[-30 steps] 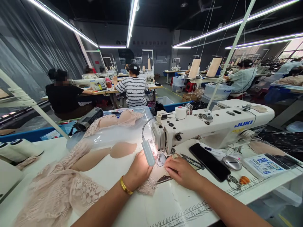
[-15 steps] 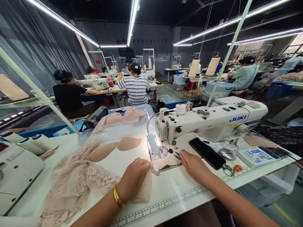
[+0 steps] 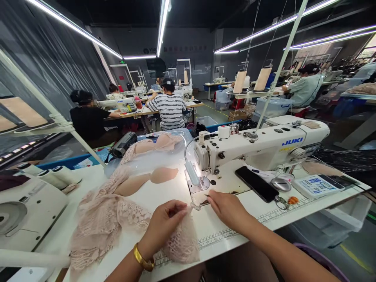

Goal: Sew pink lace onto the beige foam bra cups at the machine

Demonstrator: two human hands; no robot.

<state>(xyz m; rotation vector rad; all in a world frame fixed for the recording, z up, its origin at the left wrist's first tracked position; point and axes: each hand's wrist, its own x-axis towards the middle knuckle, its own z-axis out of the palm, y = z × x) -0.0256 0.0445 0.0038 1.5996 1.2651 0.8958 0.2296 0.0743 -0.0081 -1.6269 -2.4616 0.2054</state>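
On the near side of the sewing machine [image 3: 261, 145], the hands are apart from each other. The left hand [image 3: 164, 221] pinches an edge of the lace garment [image 3: 94, 231]; the right hand [image 3: 230, 209] grips a small dark-tipped tool [image 3: 207, 196], mostly hidden by fingers. The garment lies on the tabletop [image 3: 162, 194] left of the machine, long axis running from near edge to far side; one lace section points rightward, toward the tool. Left hand is nearer the garment.
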